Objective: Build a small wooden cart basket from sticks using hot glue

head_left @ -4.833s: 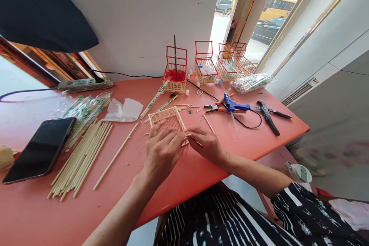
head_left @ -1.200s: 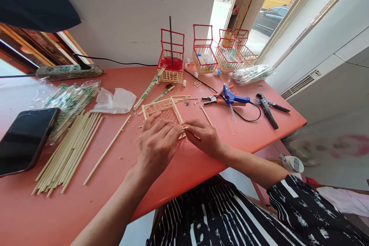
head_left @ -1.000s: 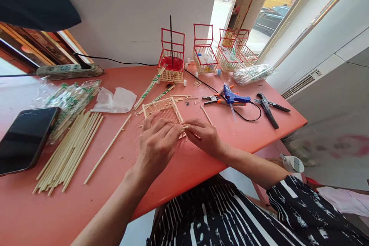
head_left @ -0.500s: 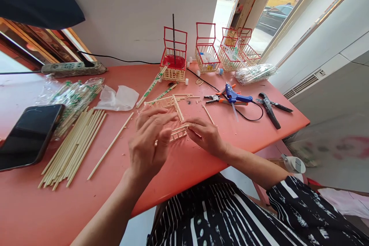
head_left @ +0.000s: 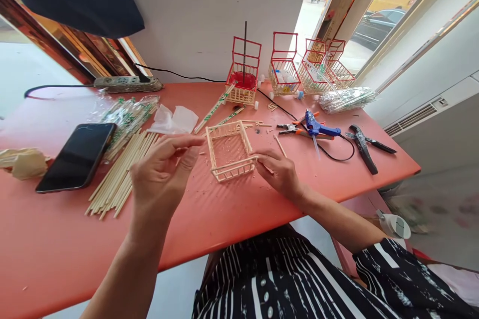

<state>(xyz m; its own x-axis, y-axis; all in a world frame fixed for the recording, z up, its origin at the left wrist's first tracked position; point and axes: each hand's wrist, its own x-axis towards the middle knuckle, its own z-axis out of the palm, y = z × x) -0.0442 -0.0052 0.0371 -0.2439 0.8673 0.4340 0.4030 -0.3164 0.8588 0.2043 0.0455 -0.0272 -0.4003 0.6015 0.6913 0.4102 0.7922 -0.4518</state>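
A small square basket frame [head_left: 232, 163] made of pale thin sticks rests on the red table, with upright slats along its sides. My right hand [head_left: 279, 172] pinches its near right corner between thumb and fingers. To the left of the frame, my left hand [head_left: 162, 172] is raised over the table and apart from it. Its fingers stretch forward with the thumb close beneath them, and I see nothing held. Behind that hand lies a bundle of pale round sticks [head_left: 119, 179], partly covered by it.
A phone [head_left: 78, 157] lies left of the sticks. A blue glue gun [head_left: 318, 126], pliers [head_left: 288, 128] and black cutters [head_left: 362, 147] lie to the right. Finished baskets with red handles [head_left: 284, 77] stand at the back. Plastic-wrapped chopsticks [head_left: 129, 114] and a power strip [head_left: 127, 84] are at the left.
My left hand has drawn back leftward from the frame, uncovering it. My right hand keeps its hold on the corner. The view has turned a little left.
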